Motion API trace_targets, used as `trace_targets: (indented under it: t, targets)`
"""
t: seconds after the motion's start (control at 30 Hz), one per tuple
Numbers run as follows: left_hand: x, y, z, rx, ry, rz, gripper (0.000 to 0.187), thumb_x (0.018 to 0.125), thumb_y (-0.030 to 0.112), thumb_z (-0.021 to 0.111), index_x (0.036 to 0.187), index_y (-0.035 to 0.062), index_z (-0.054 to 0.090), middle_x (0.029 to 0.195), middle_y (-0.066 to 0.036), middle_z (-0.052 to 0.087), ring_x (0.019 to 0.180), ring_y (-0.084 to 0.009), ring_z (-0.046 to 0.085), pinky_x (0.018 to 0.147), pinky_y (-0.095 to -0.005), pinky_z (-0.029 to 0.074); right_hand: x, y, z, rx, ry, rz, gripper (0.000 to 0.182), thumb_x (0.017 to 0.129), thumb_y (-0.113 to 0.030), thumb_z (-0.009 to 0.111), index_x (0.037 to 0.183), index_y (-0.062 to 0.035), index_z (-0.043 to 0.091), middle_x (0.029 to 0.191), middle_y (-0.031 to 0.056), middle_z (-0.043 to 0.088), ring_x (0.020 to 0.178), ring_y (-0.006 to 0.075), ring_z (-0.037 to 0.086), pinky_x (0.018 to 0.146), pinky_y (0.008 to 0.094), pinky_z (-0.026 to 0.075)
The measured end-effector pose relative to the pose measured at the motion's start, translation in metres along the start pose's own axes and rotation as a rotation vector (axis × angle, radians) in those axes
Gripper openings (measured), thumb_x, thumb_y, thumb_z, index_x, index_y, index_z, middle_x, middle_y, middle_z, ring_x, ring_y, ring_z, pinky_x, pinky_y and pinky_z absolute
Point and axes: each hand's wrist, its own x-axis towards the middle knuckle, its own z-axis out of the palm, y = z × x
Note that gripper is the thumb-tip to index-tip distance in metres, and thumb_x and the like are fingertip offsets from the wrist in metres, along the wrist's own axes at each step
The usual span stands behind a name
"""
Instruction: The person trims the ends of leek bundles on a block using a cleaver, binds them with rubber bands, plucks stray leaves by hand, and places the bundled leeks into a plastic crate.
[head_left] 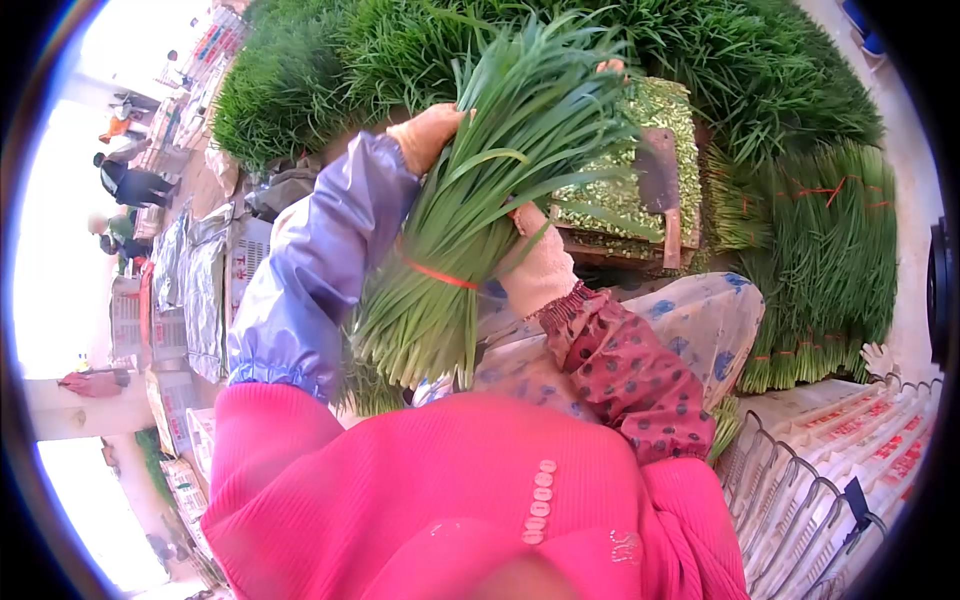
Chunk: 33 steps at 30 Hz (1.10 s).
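Observation:
A large bunch of garlic chives (450, 230) is tilted in front of me, its leaf tips pointing away and its cut ends toward my lap. An orange-red band (440, 273) circles its lower part. My left hand (430, 136), in an orange glove, is closed on the leaves from the left. My right hand (526, 217) is against the right and under side of the bunch, mostly hidden by leaves. Beyond it, a cleaver (658, 172) with a wooden handle lies on a chopping block (610, 240) covered with chopped green bits.
Loose chives (400, 55) are heaped along the far side. Banded chive bunches (830, 220) stand at the right. A white glove (877, 358) lies near white printed crates (830, 470) with metal handles at lower right. People (130, 182) and stacked crates are at far left.

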Motion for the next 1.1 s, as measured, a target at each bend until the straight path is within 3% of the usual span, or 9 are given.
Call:
trace_targets:
  t: [0.17, 0.23, 0.3, 0.37, 0.5, 0.63, 0.77, 0.83, 1.1]
  targets:
    - [0.01, 0.054, -0.018, -0.527, 0.137, -0.493, 0.041, 0.09, 0.024, 0.077, 0.121, -0.0003, 0.065, 0.104, -0.007, 0.072, 0.087, -0.0152, 0.068, 0.081, -0.0322, 0.057, 0.0, 0.005, -0.02, -0.668, -0.226, -0.28, 0.044, 0.089, -0.008, 0.064, 0.132, -0.0052, 0.054, 0.128, 0.0198, 0.062, 0.115, 0.0306, 0.062, 0.093, 0.036, 0.05]
    - [0.01, 0.045, -0.013, -0.479, 0.171, -0.514, 0.045, 0.087, 0.024, 0.08, 0.121, -0.0009, 0.064, 0.103, -0.008, 0.072, 0.084, -0.0154, 0.07, 0.076, -0.0324, 0.058, -0.008, 0.008, -0.03, 0.034, -0.064, 0.71, 0.041, 0.091, -0.013, 0.063, 0.131, -0.0068, 0.056, 0.117, 0.018, 0.067, 0.104, 0.0335, 0.066, 0.087, 0.0379, 0.052]
    - [0.012, 0.021, -0.009, -0.388, 0.282, -0.493, 0.045, 0.086, 0.023, 0.08, 0.12, -0.0012, 0.064, 0.103, -0.01, 0.072, 0.084, -0.0168, 0.071, 0.074, -0.0326, 0.059, -0.013, 0.03, -0.059, -0.316, -0.312, 0.776, 0.031, 0.09, -0.017, 0.063, 0.12, -0.0069, 0.061, 0.099, 0.0167, 0.069, 0.092, 0.0349, 0.068, 0.079, 0.0387, 0.053]
    - [0.015, 0.004, -0.005, -0.49, 0.298, -0.45, 0.043, 0.086, 0.022, 0.08, 0.12, -0.0001, 0.065, 0.102, -0.01, 0.072, 0.083, -0.0171, 0.071, 0.074, -0.0324, 0.06, -0.034, -0.001, -0.063, -0.873, -0.319, -0.001, 0.015, 0.088, -0.02, 0.063, 0.094, -0.0061, 0.062, 0.08, 0.0186, 0.066, 0.084, 0.0395, 0.066, 0.072, 0.0437, 0.052]
    - [0.021, 0.013, -0.005, -0.578, 0.276, -0.59, 0.042, 0.086, 0.019, 0.08, 0.121, 0.0006, 0.064, 0.103, -0.009, 0.072, 0.085, -0.0184, 0.071, 0.078, -0.0336, 0.06, -0.014, -0.043, -0.035, -0.742, -0.027, -0.342, 0.02, 0.086, -0.01, 0.068, 0.103, -0.0066, 0.059, 0.1, 0.0179, 0.066, 0.093, 0.0422, 0.064, 0.079, 0.0474, 0.053]
    - [0.03, 0.008, 0.0, -0.539, 0.211, -0.54, 0.04, 0.087, 0.021, 0.079, 0.119, 0.0015, 0.065, 0.105, -0.009, 0.072, 0.088, -0.0177, 0.071, 0.079, -0.0337, 0.06, 0.028, -0.026, -0.021, -0.93, 0.014, -0.225, 0.039, 0.084, -0.006, 0.07, 0.12, -0.0073, 0.054, 0.103, 0.0167, 0.067, 0.091, 0.0355, 0.068, 0.081, 0.0422, 0.054]
    - [0.023, -0.023, -0.002, -0.479, 0.334, -0.566, 0.082, 0.089, 0.036, 0.078, 0.15, 0.0014, 0.036, 0.132, -0.013, 0.061, 0.112, -0.0224, 0.063, 0.09, -0.036, 0.055, 0.033, -0.011, -0.023, -0.979, -0.149, -0.071, 0.038, 0.086, -0.017, 0.069, 0.118, -0.0067, 0.053, 0.11, 0.019, 0.066, 0.101, 0.0407, 0.064, 0.083, 0.0479, 0.054]
    - [0.002, -0.005, 0.008, -0.621, 0.456, -0.264, 0.099, 0.087, 0.046, 0.077, 0.158, 0.0057, 0.02, 0.144, -0.013, 0.051, 0.124, -0.0245, 0.056, 0.095, -0.0387, 0.052, 0.031, -0.013, -0.031, -1.117, -0.204, -0.204, 0.029, 0.086, -0.018, 0.067, 0.113, -0.0093, 0.059, 0.105, 0.0177, 0.066, 0.098, 0.0391, 0.065, 0.082, 0.0478, 0.054]
    - [-0.105, 0.02, 0.033, 0.459, 0.432, -0.111, 0.142, 0.053, 0.065, 0.089, 0.159, 0.0066, 0.014, 0.157, -0.025, 0.031, 0.146, -0.045, 0.025, 0.117, -0.054, 0.027, 0.02, -0.007, -0.048, -0.795, -0.225, -0.158, 0.025, 0.088, -0.013, 0.067, 0.112, -0.0059, 0.066, 0.099, 0.0171, 0.067, 0.094, 0.0361, 0.065, 0.079, 0.0401, 0.051]
